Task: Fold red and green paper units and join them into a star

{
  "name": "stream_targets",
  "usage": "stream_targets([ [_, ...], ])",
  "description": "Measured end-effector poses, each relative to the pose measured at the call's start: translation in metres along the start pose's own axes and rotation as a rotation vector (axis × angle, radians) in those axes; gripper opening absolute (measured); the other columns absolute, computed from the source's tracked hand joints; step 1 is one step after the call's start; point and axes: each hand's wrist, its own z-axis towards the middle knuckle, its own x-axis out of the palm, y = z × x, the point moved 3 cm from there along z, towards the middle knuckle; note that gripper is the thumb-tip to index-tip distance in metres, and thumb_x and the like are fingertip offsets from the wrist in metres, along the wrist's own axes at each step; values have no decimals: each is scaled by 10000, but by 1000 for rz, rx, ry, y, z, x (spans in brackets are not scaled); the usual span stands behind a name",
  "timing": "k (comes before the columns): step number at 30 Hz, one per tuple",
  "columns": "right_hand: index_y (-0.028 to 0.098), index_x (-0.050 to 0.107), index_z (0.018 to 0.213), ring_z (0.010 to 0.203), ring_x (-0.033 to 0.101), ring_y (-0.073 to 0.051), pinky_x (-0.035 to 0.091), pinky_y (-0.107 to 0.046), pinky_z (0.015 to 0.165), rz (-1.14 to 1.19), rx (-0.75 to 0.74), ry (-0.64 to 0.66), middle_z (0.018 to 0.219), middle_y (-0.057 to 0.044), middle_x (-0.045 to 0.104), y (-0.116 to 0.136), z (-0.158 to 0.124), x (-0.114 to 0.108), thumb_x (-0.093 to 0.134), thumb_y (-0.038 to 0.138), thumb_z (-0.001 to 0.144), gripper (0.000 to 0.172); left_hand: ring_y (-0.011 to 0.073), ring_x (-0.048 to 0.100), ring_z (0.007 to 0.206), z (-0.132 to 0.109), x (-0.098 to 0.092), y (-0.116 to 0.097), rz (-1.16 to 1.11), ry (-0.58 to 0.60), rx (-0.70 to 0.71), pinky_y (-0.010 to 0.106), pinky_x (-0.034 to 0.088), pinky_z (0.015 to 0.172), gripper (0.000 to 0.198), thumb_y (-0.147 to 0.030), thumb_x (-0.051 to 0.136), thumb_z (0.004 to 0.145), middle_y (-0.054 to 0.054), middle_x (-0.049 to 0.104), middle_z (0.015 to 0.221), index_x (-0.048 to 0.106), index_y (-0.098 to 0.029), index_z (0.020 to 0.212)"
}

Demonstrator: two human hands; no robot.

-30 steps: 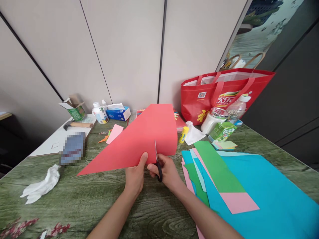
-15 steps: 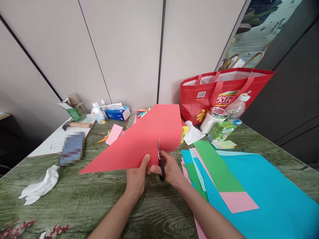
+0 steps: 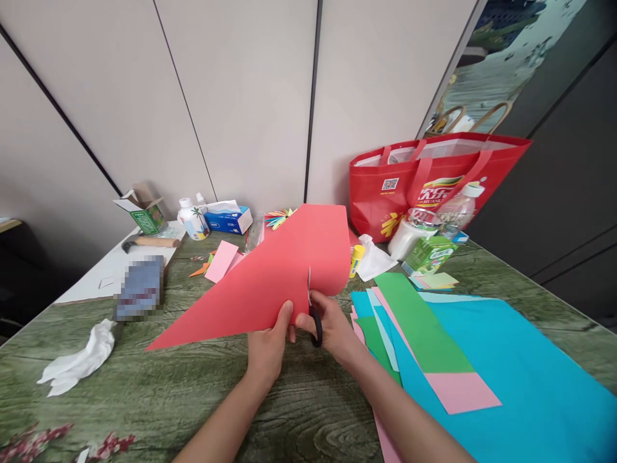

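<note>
A large sheet of red paper (image 3: 270,273) is held up above the table, its long pointed corner reaching down to the left. My left hand (image 3: 270,341) pinches the lower edge, thumb on top and fingers underneath. Just to the right, my right hand (image 3: 335,325) grips a pair of scissors (image 3: 316,328) by black handles. The blades stand in a cut running up from the paper's lower edge, and one blade shows above the sheet. To the right of the cut, the paper curls over. The fingers under the sheet are mostly hidden.
Blue sheets (image 3: 511,354) and a green strip (image 3: 419,321) lie on the right. A red bag (image 3: 385,193), a glue stick (image 3: 356,260) and a green box (image 3: 429,254) stand behind. At left are a hammer (image 3: 157,242), a tissue box (image 3: 229,220) and a crumpled tissue (image 3: 80,360).
The red paper's left tip has dipped lower and slightly left. Both hands and the scissors have shifted a little to the right; the scissors remain in the cut.
</note>
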Motion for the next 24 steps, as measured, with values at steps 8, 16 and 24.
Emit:
stream_targets([
  [8,191,533,830,550,545,-162,366,-267,506,-70,11,-39,586,10,566,-1,1,2,585,593,672,435,104,431,397,0,4,-4,-51,21,-18,240,375,423,275,-376,667,666,-48,476,426,533,-160,561],
  [16,198,522,793,538,541,-161,356,-270,486,-75,18,-72,549,20,553,0,1,3,580,593,672,417,101,451,393,0,5,-6,-124,18,-44,227,357,382,268,-372,703,625,-27,544,477,564,-145,598],
  [24,195,516,770,500,527,-143,350,-264,477,-64,49,-101,536,29,542,-1,0,4,596,583,661,411,107,483,412,-1,5,-6,-110,33,-36,228,380,400,242,-356,683,652,-13,575,511,575,-141,625],
])
